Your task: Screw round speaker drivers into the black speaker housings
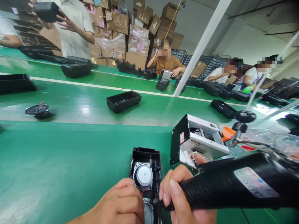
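While the right hand [184, 196] wraps the power screwdriver [224, 183] near its front, apparently for control, the left hand [123, 200] curls over the speaker housing [146, 157] between them, its grip hidden; just beyond the right sits the silver-and-black machine [196, 143], probably for easy reach.

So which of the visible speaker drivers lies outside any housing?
The loose driver at far left, on the green surface; the upper driver and lower driver both sit inside the nearest black housing.
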The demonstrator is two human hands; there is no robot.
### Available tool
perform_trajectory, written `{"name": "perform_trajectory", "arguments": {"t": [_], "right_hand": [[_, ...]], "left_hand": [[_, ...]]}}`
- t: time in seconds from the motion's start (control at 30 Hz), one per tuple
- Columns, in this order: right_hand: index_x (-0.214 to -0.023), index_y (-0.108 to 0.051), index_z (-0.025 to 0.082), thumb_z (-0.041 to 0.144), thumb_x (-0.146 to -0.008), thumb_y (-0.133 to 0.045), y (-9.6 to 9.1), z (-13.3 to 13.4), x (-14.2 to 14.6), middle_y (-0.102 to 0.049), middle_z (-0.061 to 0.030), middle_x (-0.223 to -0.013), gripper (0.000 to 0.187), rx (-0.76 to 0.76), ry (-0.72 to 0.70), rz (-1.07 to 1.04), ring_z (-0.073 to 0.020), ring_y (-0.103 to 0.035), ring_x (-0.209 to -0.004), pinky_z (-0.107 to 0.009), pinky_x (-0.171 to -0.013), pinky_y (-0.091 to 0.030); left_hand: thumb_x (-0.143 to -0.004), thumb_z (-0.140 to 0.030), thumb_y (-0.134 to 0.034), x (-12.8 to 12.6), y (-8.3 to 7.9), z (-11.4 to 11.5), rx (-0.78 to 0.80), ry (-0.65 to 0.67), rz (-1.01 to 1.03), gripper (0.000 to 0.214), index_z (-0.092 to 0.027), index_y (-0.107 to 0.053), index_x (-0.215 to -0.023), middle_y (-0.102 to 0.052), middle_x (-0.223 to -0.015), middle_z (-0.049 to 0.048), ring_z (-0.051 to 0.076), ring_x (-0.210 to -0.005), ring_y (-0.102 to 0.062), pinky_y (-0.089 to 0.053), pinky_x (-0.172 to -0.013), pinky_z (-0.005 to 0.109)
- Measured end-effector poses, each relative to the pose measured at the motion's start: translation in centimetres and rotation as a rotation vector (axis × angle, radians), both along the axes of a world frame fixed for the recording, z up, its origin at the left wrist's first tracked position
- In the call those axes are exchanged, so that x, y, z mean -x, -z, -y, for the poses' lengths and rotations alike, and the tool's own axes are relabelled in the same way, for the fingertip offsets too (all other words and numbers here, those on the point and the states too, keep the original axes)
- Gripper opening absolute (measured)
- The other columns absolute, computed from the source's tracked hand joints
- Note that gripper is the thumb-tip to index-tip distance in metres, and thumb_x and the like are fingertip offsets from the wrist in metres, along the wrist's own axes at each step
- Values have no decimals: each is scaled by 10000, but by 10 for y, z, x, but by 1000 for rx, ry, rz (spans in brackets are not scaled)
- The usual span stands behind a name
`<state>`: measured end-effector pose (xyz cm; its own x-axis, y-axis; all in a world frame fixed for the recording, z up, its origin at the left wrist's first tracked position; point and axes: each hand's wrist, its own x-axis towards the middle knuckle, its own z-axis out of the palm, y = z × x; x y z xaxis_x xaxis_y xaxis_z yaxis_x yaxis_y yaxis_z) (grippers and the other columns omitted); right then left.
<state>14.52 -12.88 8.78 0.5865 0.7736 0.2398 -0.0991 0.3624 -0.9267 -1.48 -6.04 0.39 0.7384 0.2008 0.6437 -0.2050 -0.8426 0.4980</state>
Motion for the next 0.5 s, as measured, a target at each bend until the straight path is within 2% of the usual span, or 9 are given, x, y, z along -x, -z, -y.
{"name": "perform_trajectory", "arguments": {"t": [0.17, 0.3, 0.4, 0.43, 0.5], "right_hand": [[-1475, -493, 412, 375, -1059, -708, 13, 0, 3, -525, 92, -739, 470, -31, -87, 79, -137, -482, -586, -299, -581, -397], [-1416, -533, 331, 425, -1013, -743, 27, -2, -4, -581, 64, -764, 464, -69, -153, 225, -163, -541, -624, -363, -670, -499], [-1348, -587, 312, 461, -1018, -730, 36, -4, -11, -642, 51, -799, 389, -15, -189, 229, -159, -621, -682, -375, -788, -563], [-1324, -605, 305, 469, -1018, -730, 39, -4, -14, -651, 48, -812, 369, 5, -197, 227, -152, -628, -686, -368, -796, -564], [-1299, -612, 283, 477, -1019, -731, 45, -4, -16, -633, 43, -810, 361, 20, -204, 220, -142, -588, -654, -341, -716, -536]], "left_hand": [[-1240, -420, -260, -2, -1, -2, -16, 30, 13, 400, -258, -586, -1074, -795, -902, 10, 195, -895, -746, -515, -913, 396], [-1252, -393, -237, -5, -13, -5, -95, -13, 38, 418, -253, -558, -1023, -775, -833, -21, 153, -780, -718, -510, -858, 353], [-1257, -396, -239, -8, -25, -8, -118, -14, 44, 431, -250, -534, -979, -762, -790, -38, 128, -738, -714, -517, -823, 322], [-1258, -396, -248, -10, -28, -8, -117, -3, 29, 429, -247, -537, -978, -766, -789, -38, 127, -745, -722, -524, -824, 318], [-1258, -389, -258, -13, -29, -8, -96, -6, 55, 439, -240, -547, -964, -773, -786, -33, 128, -748, -725, -530, -821, 317]]}}
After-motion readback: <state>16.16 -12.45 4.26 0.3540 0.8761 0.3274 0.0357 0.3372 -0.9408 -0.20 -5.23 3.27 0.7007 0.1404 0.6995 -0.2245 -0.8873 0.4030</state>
